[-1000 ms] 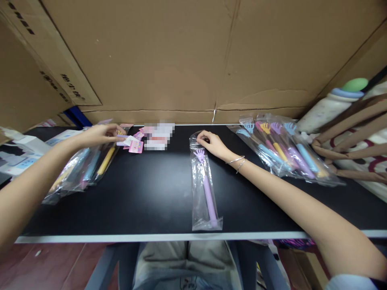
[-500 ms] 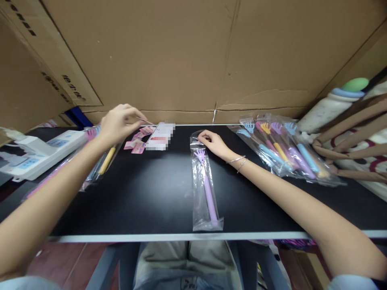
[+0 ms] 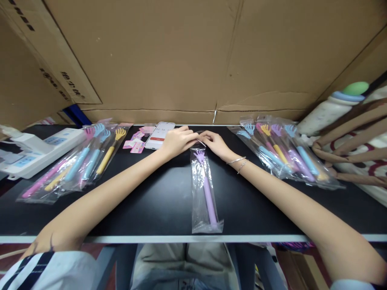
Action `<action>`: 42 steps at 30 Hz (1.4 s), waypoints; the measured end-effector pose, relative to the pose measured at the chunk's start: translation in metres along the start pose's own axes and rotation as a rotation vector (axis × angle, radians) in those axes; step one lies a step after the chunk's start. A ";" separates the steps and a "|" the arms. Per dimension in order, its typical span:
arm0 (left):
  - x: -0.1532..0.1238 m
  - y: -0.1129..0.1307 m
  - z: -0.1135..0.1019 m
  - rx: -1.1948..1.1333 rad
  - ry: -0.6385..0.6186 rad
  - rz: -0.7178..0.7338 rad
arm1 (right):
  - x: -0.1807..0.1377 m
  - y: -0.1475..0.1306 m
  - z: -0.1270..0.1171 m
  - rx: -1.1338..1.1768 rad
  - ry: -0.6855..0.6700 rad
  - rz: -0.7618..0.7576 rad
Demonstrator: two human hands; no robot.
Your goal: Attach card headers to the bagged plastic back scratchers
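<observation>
A purple hand-shaped back scratcher (image 3: 208, 197) lies in a clear plastic bag (image 3: 198, 209) on the black table, its claw end pointing away from me. At the bag's top end, my right hand (image 3: 216, 145) has its fingers closed on the plastic. My left hand (image 3: 179, 141) meets it there, pinching a small card whose thin edge (image 3: 201, 142) shows between the fingertips. The bag's opening is mostly hidden under both hands. Several small pink cards (image 3: 137, 146) lie beside a phone (image 3: 157, 135), which my left hand partly overlaps.
Bagged back scratchers lie in a left pile (image 3: 81, 161) and a right pile (image 3: 281, 153). A white power strip (image 3: 45, 153) is at the far left. At the right stand a bottle (image 3: 329, 110) and a brown-handled bag (image 3: 356, 141). Cardboard (image 3: 169, 60) walls the back.
My left hand has moved right from above the pink cards to the bag's top end, carrying a small card. My right hand stays at the bag's top.
</observation>
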State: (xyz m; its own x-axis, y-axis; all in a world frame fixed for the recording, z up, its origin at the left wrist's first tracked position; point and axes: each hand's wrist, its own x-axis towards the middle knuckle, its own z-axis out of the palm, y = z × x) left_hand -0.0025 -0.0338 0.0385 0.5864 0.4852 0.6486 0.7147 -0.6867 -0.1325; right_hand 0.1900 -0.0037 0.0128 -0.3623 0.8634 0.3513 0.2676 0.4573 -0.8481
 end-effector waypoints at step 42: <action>-0.009 0.001 0.006 -0.296 -0.180 -0.439 | 0.003 0.005 -0.003 0.173 0.029 0.051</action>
State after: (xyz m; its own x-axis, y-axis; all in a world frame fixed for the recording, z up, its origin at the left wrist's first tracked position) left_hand -0.0053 -0.0356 0.0284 0.3317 0.8270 0.4539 0.7845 -0.5090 0.3542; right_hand 0.1928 0.0017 0.0112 -0.3260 0.8912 0.3155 0.1259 0.3717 -0.9198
